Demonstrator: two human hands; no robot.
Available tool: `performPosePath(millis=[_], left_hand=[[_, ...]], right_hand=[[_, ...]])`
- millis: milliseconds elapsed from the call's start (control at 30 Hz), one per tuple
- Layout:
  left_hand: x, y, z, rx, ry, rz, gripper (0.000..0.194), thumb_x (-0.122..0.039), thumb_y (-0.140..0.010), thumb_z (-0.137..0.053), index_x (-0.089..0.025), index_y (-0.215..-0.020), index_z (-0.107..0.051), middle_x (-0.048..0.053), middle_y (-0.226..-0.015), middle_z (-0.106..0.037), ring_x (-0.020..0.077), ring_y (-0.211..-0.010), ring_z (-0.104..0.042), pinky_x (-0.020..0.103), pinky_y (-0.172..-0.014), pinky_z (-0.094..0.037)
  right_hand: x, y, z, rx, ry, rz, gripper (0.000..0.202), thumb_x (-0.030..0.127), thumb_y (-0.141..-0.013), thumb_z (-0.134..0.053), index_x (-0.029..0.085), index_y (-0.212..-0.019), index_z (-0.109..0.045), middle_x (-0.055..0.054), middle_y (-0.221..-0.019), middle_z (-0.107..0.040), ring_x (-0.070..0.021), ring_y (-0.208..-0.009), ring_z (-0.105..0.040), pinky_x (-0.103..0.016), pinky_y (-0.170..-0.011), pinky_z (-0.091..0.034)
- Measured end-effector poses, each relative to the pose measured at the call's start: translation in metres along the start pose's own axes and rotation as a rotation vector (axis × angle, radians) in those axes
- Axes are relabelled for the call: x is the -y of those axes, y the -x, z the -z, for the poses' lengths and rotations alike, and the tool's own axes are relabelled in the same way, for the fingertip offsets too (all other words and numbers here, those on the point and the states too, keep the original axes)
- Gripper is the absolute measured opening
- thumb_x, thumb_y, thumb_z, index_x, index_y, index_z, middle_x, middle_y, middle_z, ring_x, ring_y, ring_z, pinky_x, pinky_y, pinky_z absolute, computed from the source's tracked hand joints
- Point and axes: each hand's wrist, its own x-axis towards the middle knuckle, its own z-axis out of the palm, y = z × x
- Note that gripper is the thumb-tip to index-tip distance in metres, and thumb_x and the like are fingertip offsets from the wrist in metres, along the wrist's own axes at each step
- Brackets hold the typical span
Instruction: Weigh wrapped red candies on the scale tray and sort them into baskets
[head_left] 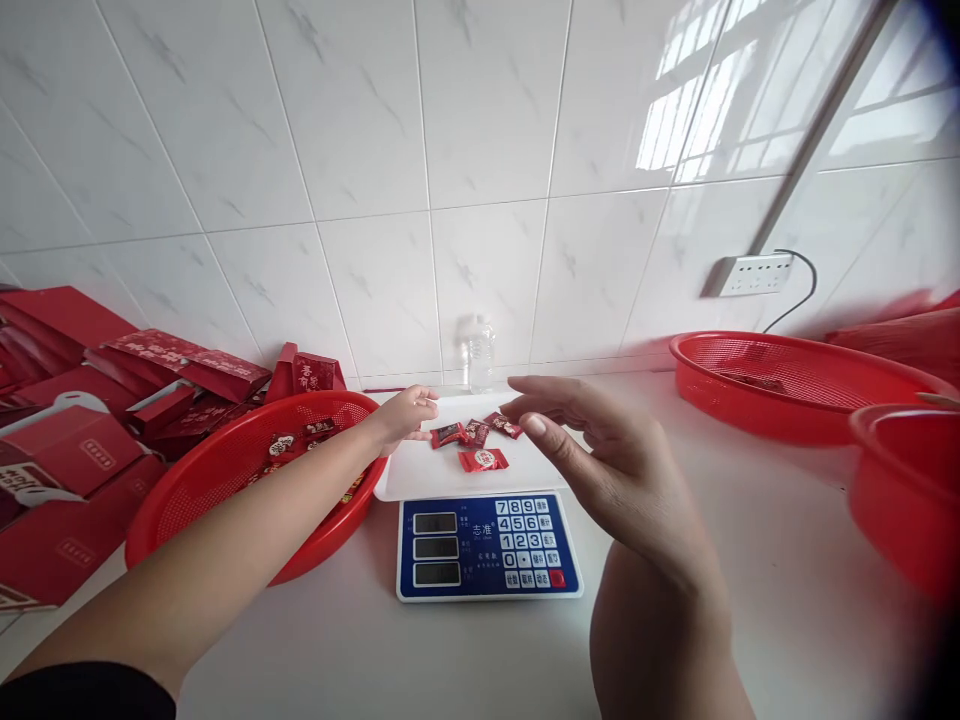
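Observation:
A white weighing scale with a blue keypad panel (491, 548) stands in front of me. On its white pan (420, 478) lie several small wrapped candies, mostly in a cluster, with one red candy (484, 460) nearer to me. My left hand (405, 415) is over the pan's left edge, fingers apart and slightly bent, with nothing visible in it. At the pan's right side, my right hand (611, 465) hovers with fingers stretched and thumb apart, close to the candies. My left forearm crosses above a red basket (169, 500) that contains more wrapped candies (281, 445).
Red gift boxes (71, 470) are piled at the left. A clear plastic bottle (480, 355) stands behind the pan by the tiled wall. To the right are a shallow red basket (772, 412) and a red tub (907, 490). A power strip (752, 275) is on the wall.

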Motion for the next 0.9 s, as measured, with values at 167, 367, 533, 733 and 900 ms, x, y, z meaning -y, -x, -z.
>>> performPosePath(millis=[167,367,533,733,900], left_hand=[[0.003,0.002,-0.011,0.033,-0.09,-0.092,0.037,-0.025,-0.092,-0.067,-0.018,-0.127,-0.06,0.012,-0.14,-0.055,0.0298,-0.125,-0.056,0.054,-0.102,-0.048],[0.01,0.001,-0.024,0.076,-0.109,-0.16,0.031,-0.018,-0.082,-0.067,-0.021,-0.113,-0.064,0.013,-0.13,-0.063,0.0295,-0.133,-0.051,0.044,-0.109,-0.044],[0.011,0.004,-0.024,0.069,-0.086,-0.163,0.035,-0.025,-0.082,-0.065,-0.021,-0.116,-0.06,0.009,-0.11,-0.068,0.0254,-0.107,-0.067,0.041,-0.09,-0.058],[0.019,0.007,-0.021,0.058,-0.181,-0.182,0.043,-0.031,-0.08,-0.07,-0.02,-0.121,-0.06,0.006,-0.089,-0.068,0.0244,-0.083,-0.07,0.038,-0.069,-0.06],[0.028,0.003,-0.021,-0.017,-0.373,-0.319,0.043,-0.025,-0.082,-0.073,-0.022,-0.123,-0.062,0.01,-0.125,-0.065,0.0283,-0.11,-0.064,0.048,-0.096,-0.052]], right_hand=[[-0.002,-0.001,0.004,-0.024,-0.011,0.002,0.023,0.031,-0.092,-0.067,0.021,-0.112,-0.072,-0.003,-0.088,-0.08,-0.0158,-0.083,-0.076,-0.025,-0.071,-0.062],[0.0,-0.002,0.005,-0.047,-0.02,0.007,0.023,0.031,-0.091,-0.068,0.021,-0.111,-0.073,-0.003,-0.086,-0.08,-0.0163,-0.081,-0.076,-0.026,-0.069,-0.063],[0.001,-0.001,0.006,-0.041,-0.027,0.009,0.023,0.031,-0.091,-0.067,0.02,-0.11,-0.073,-0.004,-0.088,-0.08,-0.0172,-0.082,-0.076,-0.026,-0.069,-0.062],[0.003,0.0,0.006,-0.01,-0.018,-0.019,0.025,0.033,-0.092,-0.066,0.02,-0.113,-0.072,-0.005,-0.09,-0.08,-0.0183,-0.084,-0.076,-0.029,-0.072,-0.063],[0.002,0.001,0.005,0.011,-0.031,-0.003,0.026,0.033,-0.093,-0.066,0.02,-0.114,-0.071,-0.004,-0.088,-0.08,-0.0177,-0.083,-0.076,-0.028,-0.072,-0.062]])
